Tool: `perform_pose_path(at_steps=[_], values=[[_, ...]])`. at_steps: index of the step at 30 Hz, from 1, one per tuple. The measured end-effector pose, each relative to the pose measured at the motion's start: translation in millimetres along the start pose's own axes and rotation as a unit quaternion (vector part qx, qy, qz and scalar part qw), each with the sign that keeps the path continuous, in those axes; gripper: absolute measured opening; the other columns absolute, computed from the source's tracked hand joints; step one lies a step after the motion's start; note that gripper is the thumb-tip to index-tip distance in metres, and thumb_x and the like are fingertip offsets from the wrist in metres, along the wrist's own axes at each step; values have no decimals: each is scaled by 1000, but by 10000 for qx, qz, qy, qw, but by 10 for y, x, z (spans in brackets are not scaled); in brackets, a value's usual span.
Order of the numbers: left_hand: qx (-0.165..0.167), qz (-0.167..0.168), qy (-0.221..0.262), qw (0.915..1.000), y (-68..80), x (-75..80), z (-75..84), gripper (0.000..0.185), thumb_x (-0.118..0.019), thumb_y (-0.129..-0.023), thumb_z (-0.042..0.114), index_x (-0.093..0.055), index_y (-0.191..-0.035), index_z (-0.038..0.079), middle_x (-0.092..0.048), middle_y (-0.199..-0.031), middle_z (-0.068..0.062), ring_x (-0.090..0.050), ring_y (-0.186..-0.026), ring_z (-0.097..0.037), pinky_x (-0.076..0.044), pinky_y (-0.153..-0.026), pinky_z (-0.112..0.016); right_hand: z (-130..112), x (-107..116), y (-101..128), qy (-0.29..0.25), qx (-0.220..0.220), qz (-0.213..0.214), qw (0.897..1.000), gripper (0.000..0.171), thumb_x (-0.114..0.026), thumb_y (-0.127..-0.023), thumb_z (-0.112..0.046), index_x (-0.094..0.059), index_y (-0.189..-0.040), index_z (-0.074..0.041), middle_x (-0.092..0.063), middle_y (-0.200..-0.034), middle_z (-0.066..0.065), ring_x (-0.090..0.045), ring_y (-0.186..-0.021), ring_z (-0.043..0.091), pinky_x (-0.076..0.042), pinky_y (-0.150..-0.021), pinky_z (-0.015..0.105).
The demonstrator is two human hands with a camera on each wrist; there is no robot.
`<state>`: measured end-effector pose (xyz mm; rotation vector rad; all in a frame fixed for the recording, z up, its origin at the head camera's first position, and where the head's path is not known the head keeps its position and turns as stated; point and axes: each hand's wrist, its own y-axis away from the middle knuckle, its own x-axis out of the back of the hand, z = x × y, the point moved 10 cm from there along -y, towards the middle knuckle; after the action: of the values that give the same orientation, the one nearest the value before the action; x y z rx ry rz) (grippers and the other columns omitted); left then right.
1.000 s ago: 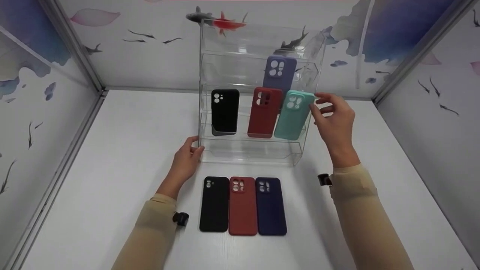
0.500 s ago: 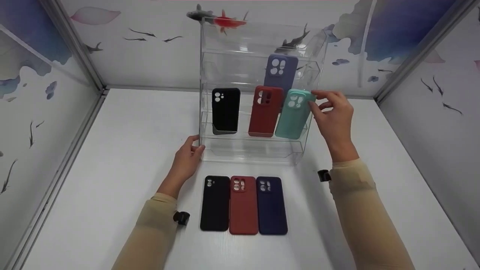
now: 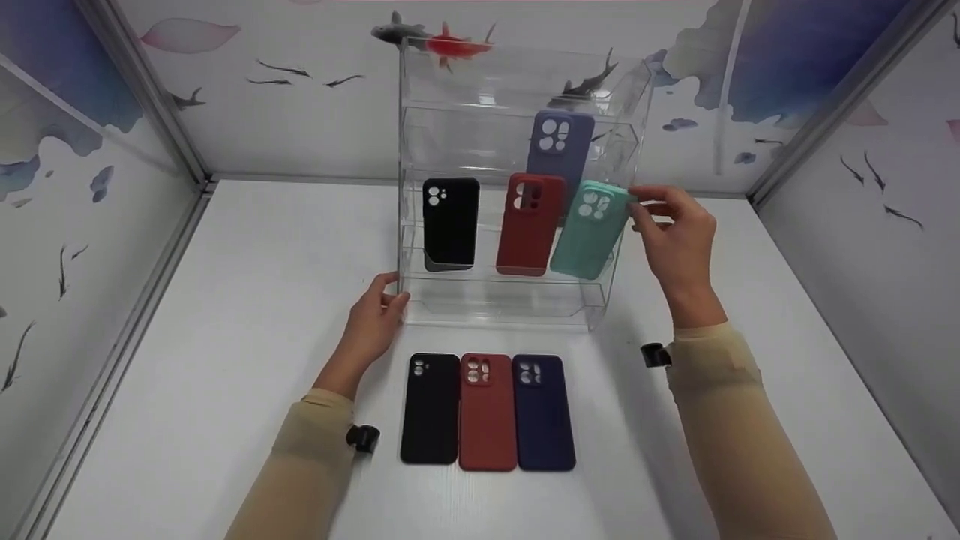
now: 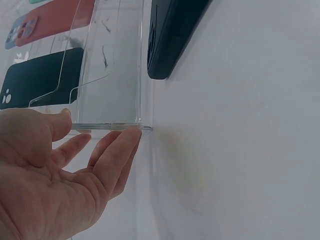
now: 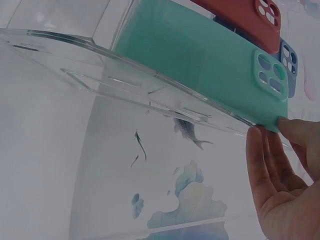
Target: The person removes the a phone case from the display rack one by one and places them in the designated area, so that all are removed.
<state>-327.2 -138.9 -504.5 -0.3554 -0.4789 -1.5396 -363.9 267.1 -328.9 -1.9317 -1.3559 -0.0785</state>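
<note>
A clear acrylic display stand [image 3: 495, 307] with stepped tiers stands on the white table. My left hand [image 3: 373, 315] holds its lower left side edge, thumb on one side and fingers along the other in the left wrist view. At the stand's right end, my right hand [image 3: 679, 240] pinches the upper right corner of a teal phone case [image 5: 200, 65] between thumb and fingers. That case leans to the right, its lower end in the tier. On the same tier are a red phone case [image 3: 529, 225] and a black phone case [image 3: 451, 223]. A purple phone case [image 3: 561, 146] stands a tier higher, partly hidden.
In front of the stand, a black case [image 3: 430, 409], a red case [image 3: 487, 412] and a dark blue case [image 3: 544, 412] lie side by side on the table [image 3: 247, 300]. Printed wall panels [image 3: 300, 127] with metal-framed corners enclose the table on the back and sides.
The teal case's top has tipped slightly further right, and my right hand has shifted right with it. My left hand stays on the stand's edge.
</note>
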Motion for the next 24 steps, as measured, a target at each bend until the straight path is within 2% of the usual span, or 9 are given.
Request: perform_pose_path(at_steps=[4,11,19,24], values=[[-2,31,-19,10000,-3,7,4,49,-51,-110,25,-41,-155,8,-69,-118,-21,-66,-109,-31,-52,-93,-45,-20,23,8,-135,-123,-37,9998,19,-71,-99,-12,-76,-117,-9,-73,-116,8,-70,-95,10,-55,-77,13],[93,-26,-52,9999,-3,-4,-14,51,-50,-110,26,-39,-156,8,-68,-118,-20,-66,-108,-30,-53,-91,-43,-183,142,74,-418,67,309,9986,19,-70,-97,-5,-75,-115,1,-72,-113,16,-71,-90,11,-56,-77,14],[39,4,-41,10000,-6,-8,-8,50,-50,-110,26,-40,-155,8,-68,-114,-19,-66,-102,-28,-51,-87,-40,-293,328,70,-939,345,604,9931,20,-74,-95,-9,-76,-114,-2,-74,-110,8,-73,-89,11,-58,-77,19],[26,-35,-57,10000,-3,-12,-6,51,-49,-110,27,-39,-156,8,-68,-116,-19,-66,-104,-28,-52,-88,-40,-377,439,113,-1038,361,726,9913,20,-75,-94,-7,-77,-113,-3,-73,-109,9,-72,-89,14,-57,-77,20]])
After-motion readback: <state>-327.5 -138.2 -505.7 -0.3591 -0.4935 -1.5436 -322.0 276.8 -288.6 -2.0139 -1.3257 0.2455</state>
